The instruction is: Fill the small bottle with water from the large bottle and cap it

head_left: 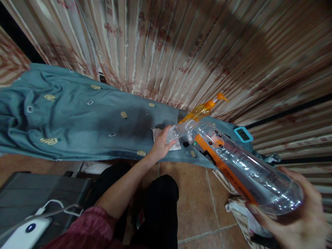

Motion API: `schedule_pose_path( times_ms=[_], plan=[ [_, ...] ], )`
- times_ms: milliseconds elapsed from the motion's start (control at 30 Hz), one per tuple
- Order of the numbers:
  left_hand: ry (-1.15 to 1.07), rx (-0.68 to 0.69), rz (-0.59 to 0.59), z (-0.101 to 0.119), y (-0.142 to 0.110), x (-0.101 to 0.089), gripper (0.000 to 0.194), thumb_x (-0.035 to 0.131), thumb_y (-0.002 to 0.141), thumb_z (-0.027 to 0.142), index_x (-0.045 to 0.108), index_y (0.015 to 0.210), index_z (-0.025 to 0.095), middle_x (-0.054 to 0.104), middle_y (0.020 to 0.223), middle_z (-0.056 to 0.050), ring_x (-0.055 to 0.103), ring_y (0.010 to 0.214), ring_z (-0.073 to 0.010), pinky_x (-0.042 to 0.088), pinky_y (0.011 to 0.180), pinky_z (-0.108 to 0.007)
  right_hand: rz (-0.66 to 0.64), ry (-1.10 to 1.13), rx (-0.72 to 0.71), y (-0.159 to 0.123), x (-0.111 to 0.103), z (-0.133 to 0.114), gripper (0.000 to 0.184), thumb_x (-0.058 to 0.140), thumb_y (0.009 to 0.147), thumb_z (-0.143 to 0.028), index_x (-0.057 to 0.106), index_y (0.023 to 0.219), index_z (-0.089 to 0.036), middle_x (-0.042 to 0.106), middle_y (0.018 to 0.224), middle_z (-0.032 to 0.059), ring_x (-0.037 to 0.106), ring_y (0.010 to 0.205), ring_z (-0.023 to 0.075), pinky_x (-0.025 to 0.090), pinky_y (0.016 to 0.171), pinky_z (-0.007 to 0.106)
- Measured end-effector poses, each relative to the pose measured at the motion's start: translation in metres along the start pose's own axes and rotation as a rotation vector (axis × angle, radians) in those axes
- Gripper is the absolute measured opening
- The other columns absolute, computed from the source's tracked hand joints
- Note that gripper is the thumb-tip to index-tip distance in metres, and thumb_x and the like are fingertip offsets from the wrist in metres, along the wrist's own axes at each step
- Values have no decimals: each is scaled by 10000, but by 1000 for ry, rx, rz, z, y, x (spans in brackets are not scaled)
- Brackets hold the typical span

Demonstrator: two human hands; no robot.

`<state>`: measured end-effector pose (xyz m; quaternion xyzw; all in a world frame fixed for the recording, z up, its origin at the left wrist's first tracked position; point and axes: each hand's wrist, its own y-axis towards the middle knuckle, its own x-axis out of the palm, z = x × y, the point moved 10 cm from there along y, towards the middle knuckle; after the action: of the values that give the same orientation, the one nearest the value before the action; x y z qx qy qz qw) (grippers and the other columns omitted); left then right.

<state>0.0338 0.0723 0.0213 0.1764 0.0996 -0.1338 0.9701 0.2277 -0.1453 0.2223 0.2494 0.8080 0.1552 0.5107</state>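
Observation:
My right hand (298,214) grips the base of a large clear plastic bottle (249,173) with an orange and black label, tilted so its neck points down to the left. A small clear bottle (178,131) is closed in my left hand (160,145), its mouth at or very near the large bottle's mouth; I cannot tell if they touch. Little liquid shows, near the large bottle's base. Beneath my left hand lies a white tissue or cloth (176,146). Just behind the small bottle is a pump bottle (199,112) of yellow liquid with an orange pump head.
A teal cloth with pineapple prints (77,117) covers the long surface. A blue-framed digital clock (243,134) is at its right end. Pleated patterned curtain (160,45) hangs behind. At lower left, a white power bank (28,231) with a cable lies on a dark stool (15,193).

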Motion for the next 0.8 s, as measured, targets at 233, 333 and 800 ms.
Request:
schedule_pose_path(
  times_ms=[233,333,800],
  plan=[
    [-2,-2,-4,-1,0,0,628,644,799,253,358,1357,205,539,1338,-130,532,1218,-289,429,1028,-473,-8,21,-18,1,1,-1,963,827,561,-410,404,1414,-264,495,1315,77,521,1113,279,355,1058,517],
    [-7,3,-4,-1,0,1,630,640,803,250,353,1363,211,534,1345,-126,528,1222,-289,429,1030,-477,-7,12,-16,2,1,-1,954,818,576,-405,396,1419,-258,487,1319,87,511,1132,299,339,1058,550],
    [4,-12,-4,-1,0,1,634,648,800,241,356,1361,199,512,1375,-131,510,1249,-291,415,1054,-478,-26,-47,-18,5,0,-6,933,787,616,-462,379,1434,-276,503,1301,92,525,1094,308,382,1017,528]
  ],
)
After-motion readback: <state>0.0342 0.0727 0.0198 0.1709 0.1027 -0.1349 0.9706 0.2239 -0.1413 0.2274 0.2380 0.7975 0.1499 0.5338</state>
